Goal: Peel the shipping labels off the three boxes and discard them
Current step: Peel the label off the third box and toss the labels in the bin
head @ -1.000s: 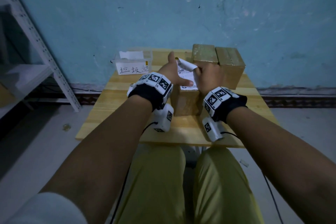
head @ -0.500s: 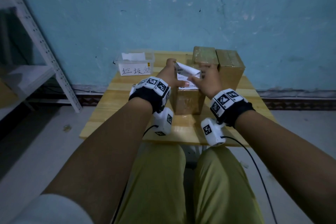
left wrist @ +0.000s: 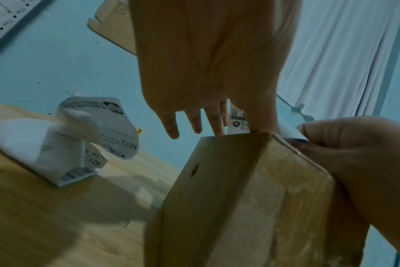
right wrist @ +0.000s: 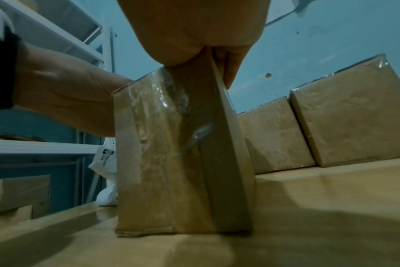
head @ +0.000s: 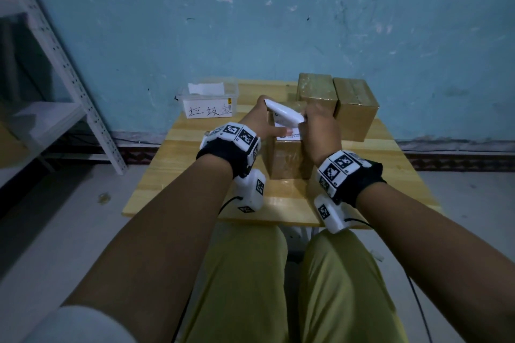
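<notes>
- At the middle of the wooden table [head: 156,186], the person's right hand [head: 320,131] is pinching the shipping label [head: 284,115] between thumb and curled fingers, the white sheet curling up off the top of the near cardboard box [head: 287,159].
- Opposite it, the left hand [head: 257,122] is lying with straight fingers against the box's left side and top edge, the thumb pressing on the part of the label that is sticking to the box; nothing is being gripped by it.
- That box is standing upright between the two wrists, clear tape running down its front face.
- Behind it and to the right, two more cardboard boxes [head: 316,89] [head: 355,108] are sitting side by side, touching, near the blue wall [head: 278,22].
- Toward the far left corner of the table, a clear plastic bin [head: 209,103] with a handwritten paper tag is holding crumpled white labels [left wrist: 80,137].
- Beyond the table's left edge, a white metal shelf [head: 55,64] is standing against the wall.
</notes>
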